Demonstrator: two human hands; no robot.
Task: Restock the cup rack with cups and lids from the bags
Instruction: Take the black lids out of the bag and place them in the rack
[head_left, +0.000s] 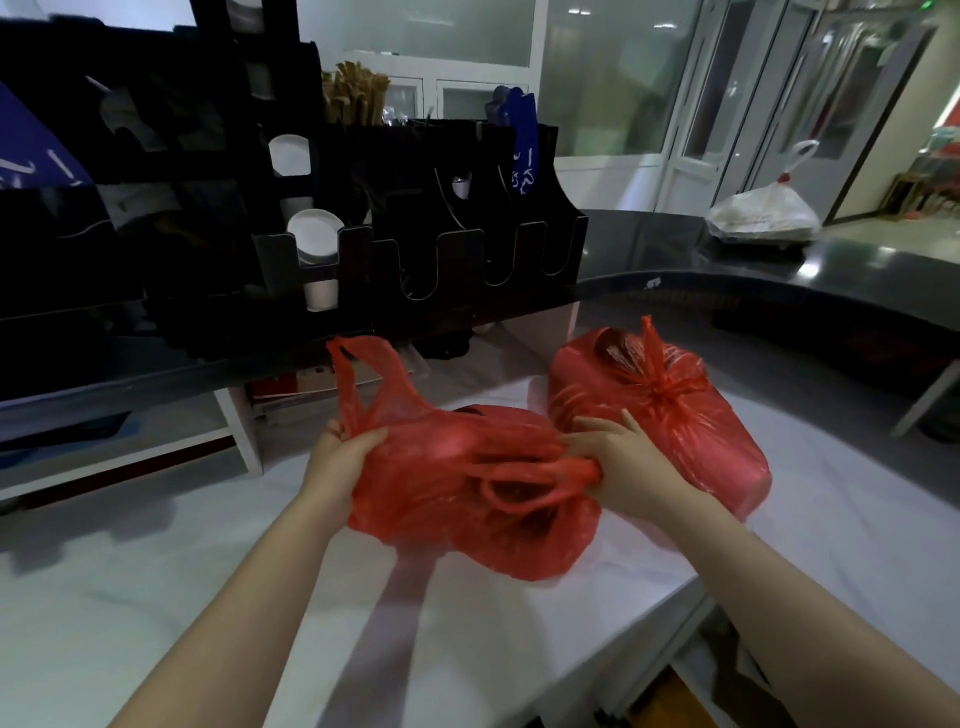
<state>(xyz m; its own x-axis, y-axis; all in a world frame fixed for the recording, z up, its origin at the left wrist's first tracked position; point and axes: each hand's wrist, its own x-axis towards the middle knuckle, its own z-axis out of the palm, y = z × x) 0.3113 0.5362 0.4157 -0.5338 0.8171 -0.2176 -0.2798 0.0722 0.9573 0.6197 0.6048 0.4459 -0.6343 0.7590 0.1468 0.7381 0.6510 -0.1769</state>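
Both hands grip one red bag (457, 488): the left hand (340, 460) bunches its near-side plastic below the raised handle loops, and the right hand (621, 465) pinches a twisted handle at the other side. Two red bags lie on the white counter (156, 597); the second, the knotted bag (670, 415), sits just right, touching the right hand. One black cup rack (415, 249) stands behind on the dark raised counter (779, 265), showing three white pieces in one column. Bare white surface spreads left; the counter's edge runs close below the held bag.
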